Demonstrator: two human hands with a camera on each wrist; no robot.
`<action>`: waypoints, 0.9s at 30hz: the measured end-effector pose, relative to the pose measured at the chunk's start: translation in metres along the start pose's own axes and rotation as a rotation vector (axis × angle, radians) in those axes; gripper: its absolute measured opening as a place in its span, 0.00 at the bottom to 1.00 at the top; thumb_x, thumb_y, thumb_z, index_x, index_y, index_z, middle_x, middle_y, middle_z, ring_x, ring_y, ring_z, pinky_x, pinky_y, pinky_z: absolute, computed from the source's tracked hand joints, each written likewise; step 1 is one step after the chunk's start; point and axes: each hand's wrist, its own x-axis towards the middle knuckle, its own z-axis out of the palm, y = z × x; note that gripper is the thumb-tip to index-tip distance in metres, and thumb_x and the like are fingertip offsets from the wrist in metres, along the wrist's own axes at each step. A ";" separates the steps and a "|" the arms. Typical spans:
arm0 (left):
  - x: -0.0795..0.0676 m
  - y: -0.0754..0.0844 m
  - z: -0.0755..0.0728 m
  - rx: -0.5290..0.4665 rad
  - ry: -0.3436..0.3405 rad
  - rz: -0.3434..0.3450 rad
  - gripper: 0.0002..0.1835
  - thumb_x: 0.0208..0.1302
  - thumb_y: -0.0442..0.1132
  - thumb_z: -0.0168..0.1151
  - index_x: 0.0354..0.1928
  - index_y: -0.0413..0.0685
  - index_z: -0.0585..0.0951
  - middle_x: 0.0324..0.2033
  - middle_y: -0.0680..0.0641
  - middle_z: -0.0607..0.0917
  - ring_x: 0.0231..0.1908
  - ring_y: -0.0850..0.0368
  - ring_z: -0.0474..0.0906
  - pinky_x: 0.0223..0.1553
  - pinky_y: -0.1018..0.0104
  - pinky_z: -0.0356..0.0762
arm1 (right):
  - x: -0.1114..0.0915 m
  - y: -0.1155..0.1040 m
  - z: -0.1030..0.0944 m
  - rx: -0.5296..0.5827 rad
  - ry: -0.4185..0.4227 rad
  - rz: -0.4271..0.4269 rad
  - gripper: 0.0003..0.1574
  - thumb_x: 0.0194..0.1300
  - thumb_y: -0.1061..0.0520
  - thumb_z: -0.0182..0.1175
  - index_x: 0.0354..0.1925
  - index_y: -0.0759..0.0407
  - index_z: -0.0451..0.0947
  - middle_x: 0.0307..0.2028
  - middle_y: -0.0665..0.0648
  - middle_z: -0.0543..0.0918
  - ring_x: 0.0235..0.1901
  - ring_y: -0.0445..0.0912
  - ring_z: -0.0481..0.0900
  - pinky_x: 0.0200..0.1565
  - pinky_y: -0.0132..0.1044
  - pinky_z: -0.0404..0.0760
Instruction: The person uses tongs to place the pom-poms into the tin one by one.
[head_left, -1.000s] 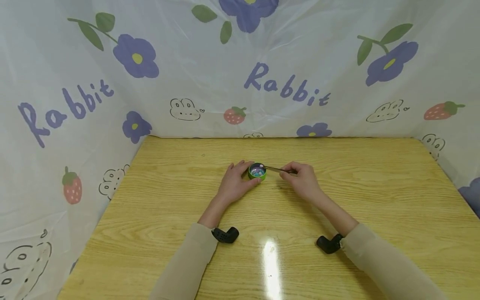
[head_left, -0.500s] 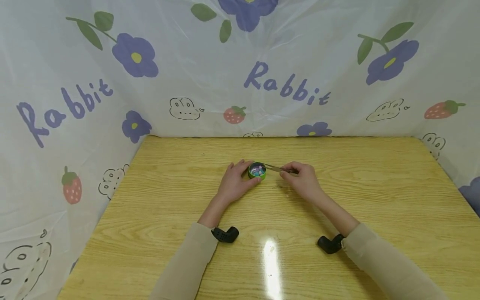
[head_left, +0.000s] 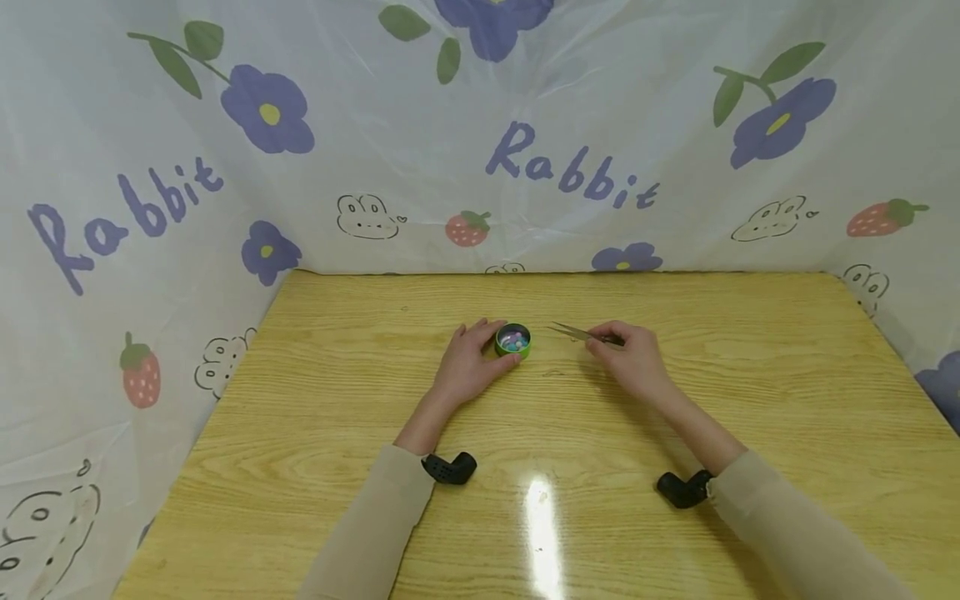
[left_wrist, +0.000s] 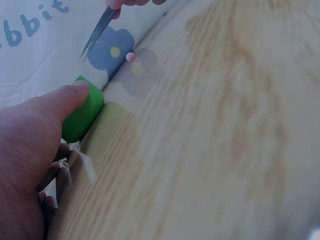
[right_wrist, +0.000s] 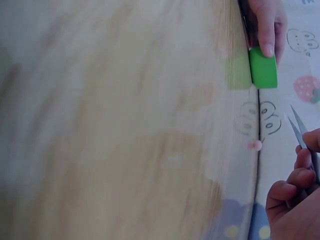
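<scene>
My left hand [head_left: 471, 363] grips a small round green container [head_left: 513, 351], thumb on the near side and fingers behind it. Inside lie several small beads [head_left: 516, 342] in pink, blue and purple. To the right of it, my right hand [head_left: 630, 357] pinches a pair of metal tweezers [head_left: 576, 332]. Their tips point left toward the container, apart from it. In the right wrist view the tweezers' tips [right_wrist: 294, 117] are spread with nothing between them. A pink bead [right_wrist: 258, 145] sits on the table below the tweezers; the left wrist view shows that pink bead [left_wrist: 130, 56] too.
The wooden table [head_left: 540, 433] has a glossy, reflective top. A white curtain [head_left: 420, 150] printed with flowers, strawberries and rabbits hangs behind its far edge and at both sides. Black wrist cameras [head_left: 452, 468] sit at both cuffs.
The tweezers were at the container's rim with a pink bead at their tips; that bead is gone from them. My right hand has drawn back to the right. The left hand keeps its place.
</scene>
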 end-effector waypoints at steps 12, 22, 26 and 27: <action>-0.001 0.000 -0.001 0.000 0.005 0.000 0.36 0.67 0.53 0.70 0.72 0.45 0.74 0.67 0.42 0.77 0.74 0.45 0.63 0.78 0.50 0.42 | -0.004 0.016 -0.018 -0.056 -0.001 0.058 0.14 0.72 0.59 0.65 0.49 0.69 0.86 0.41 0.64 0.87 0.41 0.54 0.81 0.38 0.36 0.78; -0.002 0.002 -0.001 -0.016 0.011 0.007 0.36 0.66 0.51 0.71 0.72 0.44 0.74 0.67 0.41 0.77 0.74 0.44 0.63 0.78 0.50 0.42 | -0.006 0.018 -0.024 -0.070 -0.017 0.089 0.15 0.73 0.58 0.64 0.50 0.70 0.85 0.44 0.66 0.86 0.46 0.58 0.81 0.45 0.44 0.78; -0.002 0.002 -0.001 -0.013 0.020 0.016 0.35 0.67 0.51 0.71 0.71 0.43 0.74 0.66 0.41 0.78 0.73 0.43 0.63 0.78 0.48 0.42 | -0.007 0.020 -0.026 -0.087 -0.029 0.096 0.15 0.73 0.59 0.63 0.50 0.70 0.85 0.45 0.67 0.86 0.48 0.59 0.81 0.48 0.46 0.78; -0.002 0.003 -0.001 -0.012 0.021 0.017 0.35 0.66 0.51 0.71 0.71 0.43 0.74 0.66 0.41 0.78 0.73 0.43 0.63 0.78 0.48 0.43 | -0.007 0.021 -0.026 -0.088 -0.031 0.098 0.15 0.73 0.59 0.63 0.50 0.70 0.85 0.45 0.67 0.86 0.48 0.59 0.81 0.48 0.46 0.78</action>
